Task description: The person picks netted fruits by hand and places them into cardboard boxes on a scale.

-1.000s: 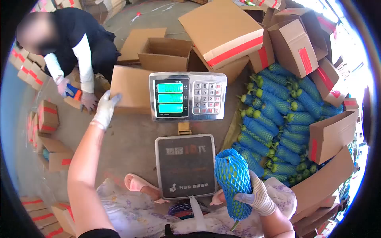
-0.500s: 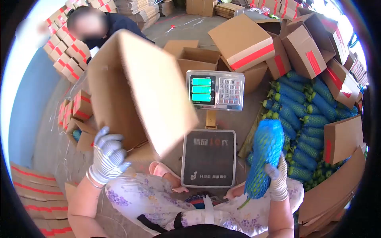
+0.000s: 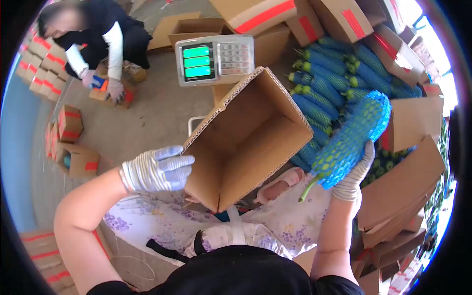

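An open cardboard box point(image 3: 255, 123) is tilted over the scale, its hollow inside facing me and bare. My left hand point(image 3: 160, 169), in a striped work glove, has its fingers closed at the box's left edge. In my gloved right hand point(image 3: 356, 172) lies a long green vegetable in a blue net sleeve point(image 3: 351, 137), its stem hanging down to the left. The right fingers are wrapped around its lower side. Behind the box stands the scale's lit display point(image 3: 197, 61); the box hides most of the weighing platform.
Netted vegetables point(image 3: 324, 78) lie in a pile beyond the box, to the right. Flattened cartons point(image 3: 400, 191) lean at my right, and open boxes point(image 3: 351, 19) stand behind the pile. At the far left a person point(image 3: 110, 44) bends over a small carton point(image 3: 115, 98).
My left hand has brought the box rightward, from the left side to over the scale. The netted vegetable has tilted further right in my right hand. The view has shifted, showing more of the person.
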The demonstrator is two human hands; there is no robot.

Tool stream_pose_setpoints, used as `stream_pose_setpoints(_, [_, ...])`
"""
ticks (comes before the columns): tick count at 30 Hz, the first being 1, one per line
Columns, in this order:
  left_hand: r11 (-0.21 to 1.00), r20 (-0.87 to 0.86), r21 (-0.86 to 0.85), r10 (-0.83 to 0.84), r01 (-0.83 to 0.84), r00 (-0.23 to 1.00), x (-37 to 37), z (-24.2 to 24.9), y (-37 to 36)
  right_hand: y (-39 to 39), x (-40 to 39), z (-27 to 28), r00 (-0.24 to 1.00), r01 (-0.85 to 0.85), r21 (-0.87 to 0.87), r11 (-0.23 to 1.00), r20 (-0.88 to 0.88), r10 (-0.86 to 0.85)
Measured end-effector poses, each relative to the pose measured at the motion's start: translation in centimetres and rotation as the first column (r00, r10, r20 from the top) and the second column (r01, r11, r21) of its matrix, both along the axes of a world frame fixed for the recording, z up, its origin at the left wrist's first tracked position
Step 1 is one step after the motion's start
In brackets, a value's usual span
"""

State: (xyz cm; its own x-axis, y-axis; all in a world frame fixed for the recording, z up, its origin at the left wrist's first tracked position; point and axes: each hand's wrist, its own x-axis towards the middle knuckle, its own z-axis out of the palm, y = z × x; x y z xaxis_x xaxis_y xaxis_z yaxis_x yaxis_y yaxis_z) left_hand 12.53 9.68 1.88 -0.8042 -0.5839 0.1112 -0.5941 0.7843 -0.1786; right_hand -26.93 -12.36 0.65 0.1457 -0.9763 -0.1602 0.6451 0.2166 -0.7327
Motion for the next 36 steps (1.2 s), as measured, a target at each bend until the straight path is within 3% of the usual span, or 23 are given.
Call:
stream_pose_setpoints(3, [0.996, -0.091, 0.076, -0.049, 0.056, 0.995, -1.1, 0.1, 0.0, 0.6, -0.6, -0.7, 0.999, 0.034, 0.079, 0.996, -0.036, -0.031])
stream_pose_setpoints(7, [0.994, -0.106, 0.090, -0.059, 0.068, 0.993, 0.8, -2.2, -1.4, 0.6, -0.9, -1.7, 0.993, -0.092, 0.060, 0.994, -0.068, 0.097])
stream_pose_setpoints(9, [0.983, -0.145, 0.170, -0.044, 0.069, 0.988, 1.5, -3.7, -2.4, 0.8, -1.4, -1.6, 0.963, -0.228, 0.084, 0.970, -0.130, 0.237])
stream_pose_setpoints(11, [0.959, -0.057, 0.282, -0.005, 0.021, 0.998, 1.9, -4.9, -3.3, 1.3, -0.9, -1.0, 0.948, -0.266, 0.087, 0.960, -0.158, 0.277])
stream_pose_setpoints(13, [0.960, 0.090, 0.237, 0.130, -0.148, 0.987, 2.9, -5.4, -3.4, 1.7, -0.5, -1.1, 0.926, -0.319, 0.090, 0.944, -0.180, 0.330])
stream_pose_setpoints(15, [0.942, 0.014, 0.197, 0.274, -0.271, 0.962, 4.0, -5.4, -3.1, 1.8, -0.4, -1.7, 0.821, -0.489, 0.012, 0.872, -0.331, 0.465])
stream_pose_setpoints(16, [0.943, 0.008, 0.187, 0.278, -0.275, 0.961, 4.1, -5.5, -2.8, 1.2, 0.2, -1.0, 0.694, -0.657, 0.028, 0.754, -0.368, 0.618])
stream_pose_setpoints(17, [0.906, -0.046, 0.221, 0.379, -0.361, 0.924, 4.0, -5.8, -2.3, 1.9, 2.9, 1.3, 0.626, -0.713, 0.058, 0.699, -0.398, 0.671])
stream_pose_setpoints(19, [0.855, -0.098, 0.271, 0.481, -0.442, 0.871, 3.7, -6.6, -1.3, 0.8, 7.2, 2.3, 0.312, -0.909, 0.043, 0.414, -0.588, 0.746])
stream_pose_setpoints(21, [0.773, -0.311, 0.452, 0.604, -0.445, 0.734, 3.5, -7.7, -0.5, 1.1, 12.2, 5.5, -0.031, -0.983, 0.092, 0.159, -0.936, 0.351])
stream_pose_setpoints(22, [0.772, -0.316, 0.454, 0.606, -0.445, 0.730, 3.3, -7.8, -0.2, 1.3, 14.3, 4.9, -0.074, -0.995, 0.081, 0.060, -0.991, 0.114])
stream_pose_setpoints(23, [0.754, -0.299, 0.495, 0.614, -0.431, 0.730, 3.1, -7.7, -0.1, 1.6, 16.7, 4.1, -0.162, -0.983, 0.168, -0.070, -0.983, -0.085])
stream_pose_setpoints(24, [0.734, -0.284, 0.536, 0.622, -0.417, 0.730, 2.8, -7.7, 0.0, 2.1, 18.9, 2.9, -0.265, -0.947, 0.300, -0.110, -0.930, -0.255])
stream_pose_setpoints(26, [0.718, -0.238, 0.549, 0.626, -0.428, 0.743, 2.0, -6.8, 0.2, 3.2, 22.7, 0.4, -0.488, -0.789, 0.580, -0.201, -0.791, -0.370])
stream_pose_setpoints(29, [0.709, -0.179, 0.562, 0.607, -0.426, 0.774, 1.1, -6.9, 0.5, 4.5, 26.0, -7.0, -0.622, -0.651, 0.700, -0.293, -0.714, -0.323])
stream_pose_setpoints(31, [0.742, -0.170, 0.543, 0.555, -0.393, 0.814, 0.1, -7.2, 0.9, 4.4, 26.5, -15.5, -0.656, -0.659, 0.662, -0.356, -0.738, -0.157])
stream_pose_setpoints(33, [0.751, -0.153, 0.527, 0.545, -0.398, 0.825, 0.0, -7.2, 0.8, 3.9, 25.3, -22.8, -0.641, -0.665, 0.623, -0.411, -0.759, -0.113])
stream_pose_setpoints(34, [0.753, -0.177, 0.536, 0.541, -0.380, 0.822, 0.0, -7.4, 0.8, 4.4, 24.5, -23.8, -0.667, -0.679, 0.653, -0.334, -0.739, -0.089])
stream_pose_setpoints(35, [0.757, -0.201, 0.545, 0.535, -0.360, 0.821, -0.1, -7.6, 0.8, 4.6, 23.4, -29.3, -0.581, -0.728, 0.609, -0.315, -0.792, -0.190])
stream_pose_setpoints(36, [0.753, -0.211, 0.556, 0.538, -0.352, 0.816, 0.0, -7.8, 0.6, 5.4, 23.7, -27.8, -0.648, -0.699, 0.675, -0.237, -0.737, -0.190])
